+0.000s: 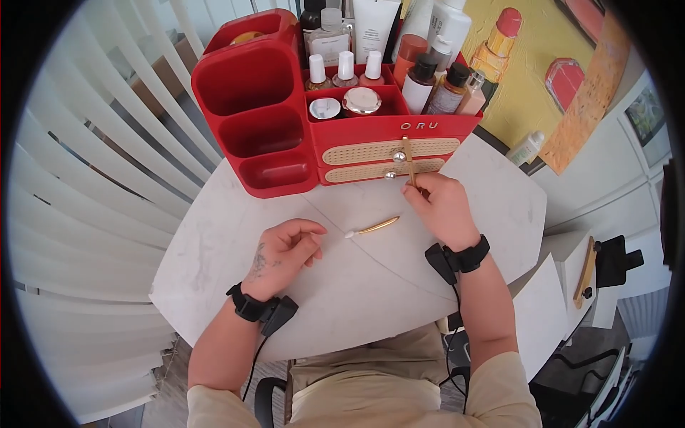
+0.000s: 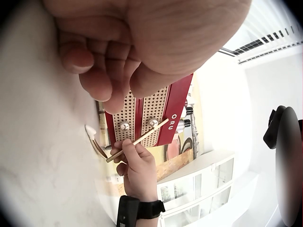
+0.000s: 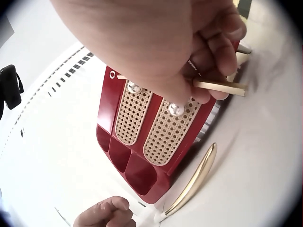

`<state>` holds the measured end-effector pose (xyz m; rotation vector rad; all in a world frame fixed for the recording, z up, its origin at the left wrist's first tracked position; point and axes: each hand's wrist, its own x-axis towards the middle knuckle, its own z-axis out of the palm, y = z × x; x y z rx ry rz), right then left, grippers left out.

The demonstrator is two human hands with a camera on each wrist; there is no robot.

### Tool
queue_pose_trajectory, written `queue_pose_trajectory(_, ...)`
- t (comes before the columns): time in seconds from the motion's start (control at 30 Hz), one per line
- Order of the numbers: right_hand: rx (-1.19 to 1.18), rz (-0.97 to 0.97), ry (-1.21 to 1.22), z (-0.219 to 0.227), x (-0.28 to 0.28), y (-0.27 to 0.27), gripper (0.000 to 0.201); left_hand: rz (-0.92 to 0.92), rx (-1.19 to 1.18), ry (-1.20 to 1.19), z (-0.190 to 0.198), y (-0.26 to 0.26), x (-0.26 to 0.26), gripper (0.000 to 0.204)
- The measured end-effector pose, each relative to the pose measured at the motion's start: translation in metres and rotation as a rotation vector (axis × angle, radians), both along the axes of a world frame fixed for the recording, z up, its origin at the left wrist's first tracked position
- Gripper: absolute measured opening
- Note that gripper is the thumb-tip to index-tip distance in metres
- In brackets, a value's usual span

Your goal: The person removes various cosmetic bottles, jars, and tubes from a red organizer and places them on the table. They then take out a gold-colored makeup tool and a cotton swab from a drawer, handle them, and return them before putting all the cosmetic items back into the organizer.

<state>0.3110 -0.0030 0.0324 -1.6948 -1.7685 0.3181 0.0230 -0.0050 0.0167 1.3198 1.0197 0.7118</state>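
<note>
My right hand [image 1: 446,210] pinches a thin gold stick [image 1: 409,162], held upright in front of the red organizer's [image 1: 357,130] woven drawer fronts and round knobs. In the right wrist view the stick's lower end [image 3: 222,87] sticks out past the fingers. On the marble table [image 1: 342,299] between the hands lies a gold-handled tool with a white tip [image 1: 378,225]; it shows large in the right wrist view [image 3: 191,184]. To its left my left hand [image 1: 282,255] hovers or rests near the tabletop, fingers loosely bent, holding nothing.
Bottles, tubes and jars fill the organizer's top, beside cubbies [image 1: 271,132] on its left. A small white bottle [image 1: 526,148] stands behind at right, near a yellow painting [image 1: 535,64]. White blinds [image 1: 85,214] hang left; white furniture [image 1: 542,307] stands right.
</note>
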Motion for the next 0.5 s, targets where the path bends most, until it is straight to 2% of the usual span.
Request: queue_pose_trajectory(0.5,-0.044,0.031,0.029,-0.0011,0.0019,0.0005,0.014,-0.012,0.017,0.018,0.0035,-0.0001,0.0014,0.017)
